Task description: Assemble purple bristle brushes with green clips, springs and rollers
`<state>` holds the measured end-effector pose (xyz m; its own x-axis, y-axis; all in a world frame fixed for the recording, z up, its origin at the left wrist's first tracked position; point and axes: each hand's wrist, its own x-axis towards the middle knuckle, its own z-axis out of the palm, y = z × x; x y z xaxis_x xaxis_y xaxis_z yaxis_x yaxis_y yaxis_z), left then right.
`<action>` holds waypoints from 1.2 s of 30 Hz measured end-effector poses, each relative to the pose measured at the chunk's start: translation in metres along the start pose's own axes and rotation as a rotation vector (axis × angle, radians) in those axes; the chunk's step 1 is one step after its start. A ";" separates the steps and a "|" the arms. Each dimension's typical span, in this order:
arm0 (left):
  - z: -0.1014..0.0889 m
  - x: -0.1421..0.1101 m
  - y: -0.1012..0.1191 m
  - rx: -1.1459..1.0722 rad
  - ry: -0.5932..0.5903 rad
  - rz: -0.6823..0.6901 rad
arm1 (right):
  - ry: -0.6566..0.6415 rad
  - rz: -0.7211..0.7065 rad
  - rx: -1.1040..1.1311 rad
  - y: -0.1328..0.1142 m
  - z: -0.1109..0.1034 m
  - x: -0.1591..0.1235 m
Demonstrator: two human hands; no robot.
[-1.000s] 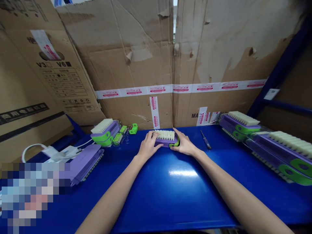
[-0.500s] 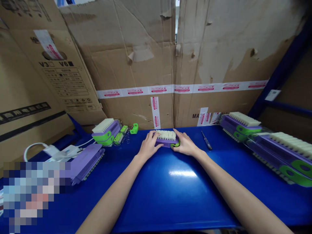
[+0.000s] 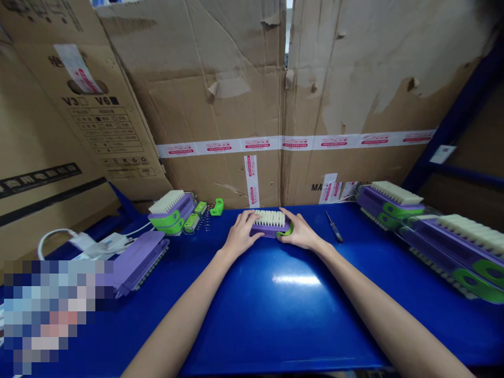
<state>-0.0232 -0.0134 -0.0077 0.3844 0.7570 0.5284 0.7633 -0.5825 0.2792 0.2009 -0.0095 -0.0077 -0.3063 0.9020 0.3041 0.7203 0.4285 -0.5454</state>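
Left: purple panel (image 3: 137, 257), its near end lost in pixelation. Centre: left hand (image 3: 240, 233) and right hand (image 3: 299, 232) clamp opposite ends of the bristled brush (image 3: 270, 226), partly hiding it, toward the far edge of the blue tabletop (image 3: 252, 320), which leaves room nearer its front edge. Right: screwdriver (image 3: 334, 228); outermost brush stack (image 3: 457, 247), cut off.

The cardboard (image 3: 189, 113) now appears slightly farther right.
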 end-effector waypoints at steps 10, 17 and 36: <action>0.012 -0.002 -0.012 -0.275 -0.006 -0.181 | -0.003 -0.049 0.026 -0.003 -0.001 -0.001; 0.004 0.004 -0.015 -0.322 -0.059 -0.300 | -0.021 -0.092 0.050 -0.004 -0.003 -0.002; -0.006 0.009 -0.028 -0.656 -0.172 -0.380 | -0.080 -0.052 0.372 -0.010 -0.001 0.000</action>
<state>-0.0442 0.0073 -0.0058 0.2740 0.9439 0.1843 0.4163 -0.2891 0.8621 0.1937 -0.0136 -0.0015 -0.3950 0.8735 0.2846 0.4323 0.4501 -0.7814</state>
